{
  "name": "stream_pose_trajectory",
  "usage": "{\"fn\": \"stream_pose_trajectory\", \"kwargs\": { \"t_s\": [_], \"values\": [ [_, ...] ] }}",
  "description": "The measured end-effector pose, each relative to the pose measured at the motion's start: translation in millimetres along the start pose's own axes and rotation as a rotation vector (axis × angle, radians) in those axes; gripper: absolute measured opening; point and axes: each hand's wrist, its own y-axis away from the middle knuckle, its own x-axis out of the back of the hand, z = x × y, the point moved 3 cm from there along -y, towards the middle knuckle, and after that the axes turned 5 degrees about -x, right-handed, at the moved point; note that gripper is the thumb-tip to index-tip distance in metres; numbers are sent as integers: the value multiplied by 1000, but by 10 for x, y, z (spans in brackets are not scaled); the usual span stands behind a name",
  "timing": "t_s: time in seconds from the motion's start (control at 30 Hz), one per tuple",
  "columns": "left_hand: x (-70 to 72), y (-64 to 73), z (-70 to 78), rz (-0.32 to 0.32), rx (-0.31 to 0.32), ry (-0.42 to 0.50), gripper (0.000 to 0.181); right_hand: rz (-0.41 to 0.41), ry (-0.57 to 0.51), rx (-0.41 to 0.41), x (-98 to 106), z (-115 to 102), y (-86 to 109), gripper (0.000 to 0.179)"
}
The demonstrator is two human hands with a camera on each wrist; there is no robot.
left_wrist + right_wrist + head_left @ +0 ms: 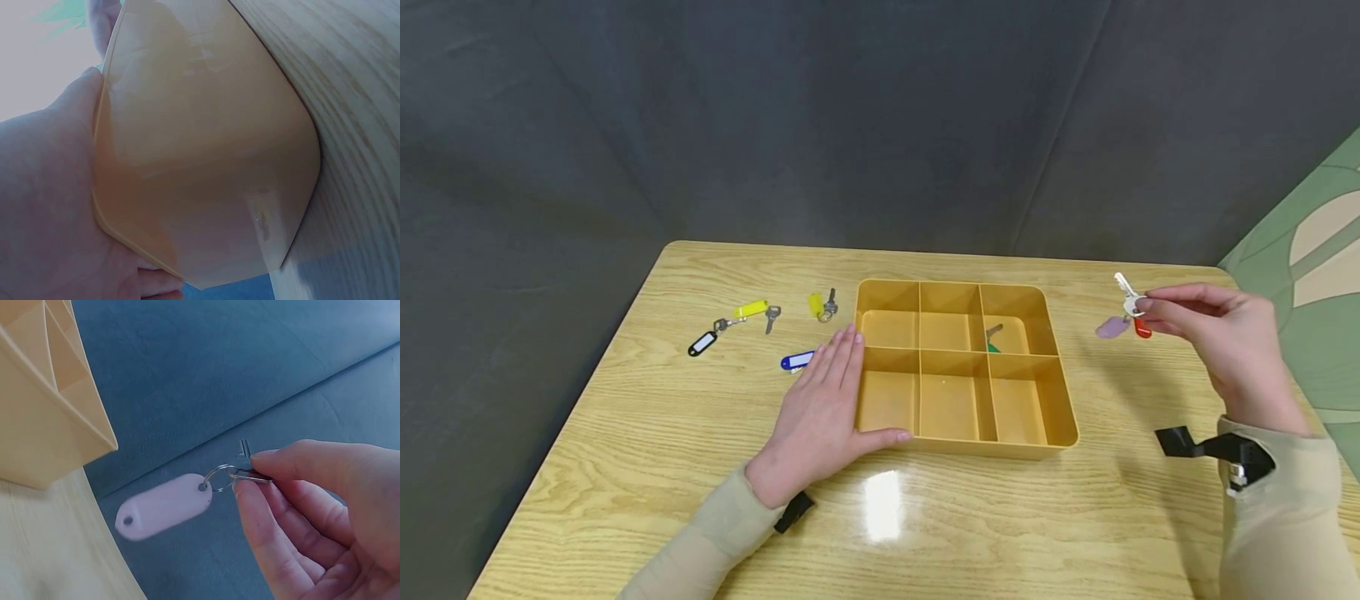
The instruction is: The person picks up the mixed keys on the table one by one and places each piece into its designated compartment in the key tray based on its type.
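Observation:
With thumb and fingertips, my right hand (1228, 346) pinches a silver key (1127, 289) above the table's right side. From the key's ring hangs a lilac key tag (164, 507), plain in the right wrist view. My left hand (820, 412) rests on the front left corner of a yellow-orange divided box (992, 447), its fingers straight along the left side and its thumb on the front rim. In the box's back right compartment lie a green tag (993, 348) and a key (995, 330), partly hidden by the divider. A red tag (1142, 328) shows just below the pinched key, partly covered by my right hand.
Left of the box lie a blue tag (797, 360) beside my left fingers, a black tag (702, 343) with a key, two yellow tags (751, 309) and more keys (772, 317). Dark fabric (850, 125) stands behind the wooden table (625, 433).

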Motion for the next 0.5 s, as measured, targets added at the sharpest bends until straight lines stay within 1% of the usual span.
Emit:
{"fn": "stream_pose_trajectory", "kwargs": {
  "t_s": [0.3,0.5],
  "values": [
    [3,-2,-6,5,-4,3,128,17,57,32,-89,-74,57,18],
    [6,-2,-9,-6,-4,7,129,6,73,54,-128,-102,80,19]
  ]
}}
